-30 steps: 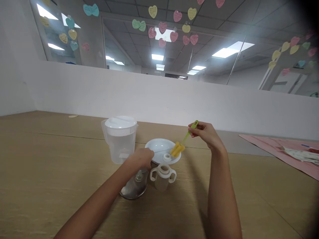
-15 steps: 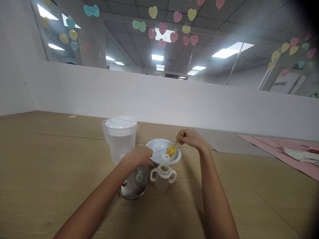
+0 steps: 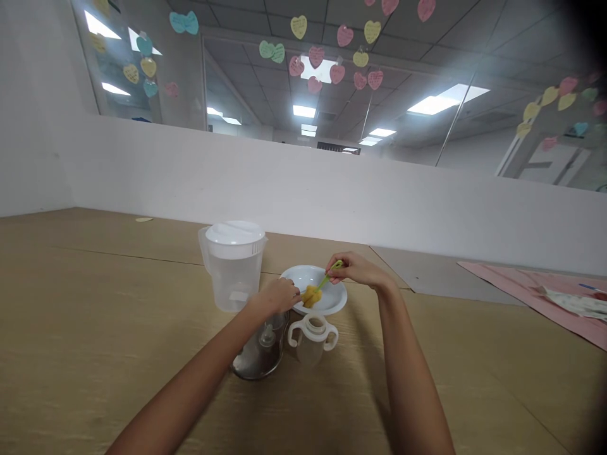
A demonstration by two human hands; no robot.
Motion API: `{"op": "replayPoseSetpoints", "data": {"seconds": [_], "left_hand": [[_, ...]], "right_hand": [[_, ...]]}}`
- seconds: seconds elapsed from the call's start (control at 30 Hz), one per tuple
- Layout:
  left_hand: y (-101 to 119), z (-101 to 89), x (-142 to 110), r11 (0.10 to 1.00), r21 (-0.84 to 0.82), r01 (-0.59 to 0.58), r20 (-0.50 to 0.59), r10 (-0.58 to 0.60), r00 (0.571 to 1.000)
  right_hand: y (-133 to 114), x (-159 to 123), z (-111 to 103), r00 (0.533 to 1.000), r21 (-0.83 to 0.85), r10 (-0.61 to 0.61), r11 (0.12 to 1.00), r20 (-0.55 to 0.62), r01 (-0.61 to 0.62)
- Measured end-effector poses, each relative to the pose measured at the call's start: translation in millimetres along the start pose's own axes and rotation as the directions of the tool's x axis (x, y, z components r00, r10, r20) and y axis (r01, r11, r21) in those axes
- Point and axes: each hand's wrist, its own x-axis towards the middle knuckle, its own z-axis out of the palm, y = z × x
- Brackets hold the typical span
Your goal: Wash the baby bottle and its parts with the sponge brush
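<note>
My right hand (image 3: 358, 268) pinches the green handle of a bottle brush (image 3: 329, 275), whose yellow sponge head (image 3: 310, 296) sits over the left part of a white plate (image 3: 332, 281). My left hand (image 3: 277, 297) is curled right beside that sponge, and what its fingers hold is hidden. Behind it stands a clear plastic pitcher with a white lid (image 3: 232, 265). A two-handled clear sippy cup (image 3: 310, 341) stands in front of the plate. A round steel dish (image 3: 251, 368) with a clear teat-like piece (image 3: 268, 338) lies below my left wrist.
The items stand on a light wooden table (image 3: 118, 265). A pink mat (image 3: 526, 294) carrying a white patterned cloth (image 3: 573, 303) lies at the right. A low white wall (image 3: 284, 189) runs behind the table, with paper hearts on glass above it.
The brush has moved left with my right hand, bringing the sponge to my left hand. The small white ring on the plate no longer shows.
</note>
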Motion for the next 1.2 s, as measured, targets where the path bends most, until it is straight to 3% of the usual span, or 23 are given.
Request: {"op": "replayPoseSetpoints", "data": {"seconds": [0.17,0.33,0.4,0.5,0.57,0.63,0.87,1.0,1.2], "left_hand": [[-0.6,-3.2,-0.8,0.999,0.020,0.028,-0.018,-0.028,0.999],[-3.0,-22.8,-4.5,0.998,-0.047,0.042,-0.073,-0.045,0.996],[-2.2,-32.4,-6.5,0.990,-0.134,0.032,-0.191,-0.058,0.980],[1.9,-43.2,-9.1,0.960,-0.278,-0.022,-0.403,-0.096,0.910],[5.4,-46.2,-9.6,0.928,-0.366,-0.073,-0.488,-0.124,0.864],[8.7,-46.3,-8.7,0.884,-0.452,-0.123,-0.523,-0.151,0.839],[18.0,-44.4,-3.4,0.647,-0.696,-0.311,-0.559,-0.216,0.801],[24.3,-47.9,-4.3,0.505,-0.772,-0.386,-0.555,-0.239,0.797],[29.6,-51.2,-6.4,0.420,-0.801,-0.427,-0.559,-0.266,0.786]], "right_hand": [[1.9,0.5,-1.5,1.000,0.029,0.018,0.999,-0.024,-0.017],[-0.3,-2.8,-8.3,0.954,0.087,0.037,0.996,-0.298,-0.012],[-5.2,-6.8,-11.8,0.899,0.131,0.038,0.991,-0.436,0.022],[-15.1,-14.6,-16.4,0.764,0.196,0.014,0.970,-0.645,0.147],[-20.6,-19.5,-18.5,0.683,0.215,-0.010,0.946,-0.731,0.243],[-23.1,-22.8,-20.4,0.643,0.231,-0.024,0.923,-0.766,0.309],[-15.0,-21.0,-27.3,0.653,0.330,0.027,0.878,-0.757,0.347],[-8.1,-13.6,-28.5,0.673,0.464,0.106,0.801,-0.732,0.379],[-1.6,-0.6,-23.2,0.721,0.613,0.173,0.676,-0.671,0.409]]}}
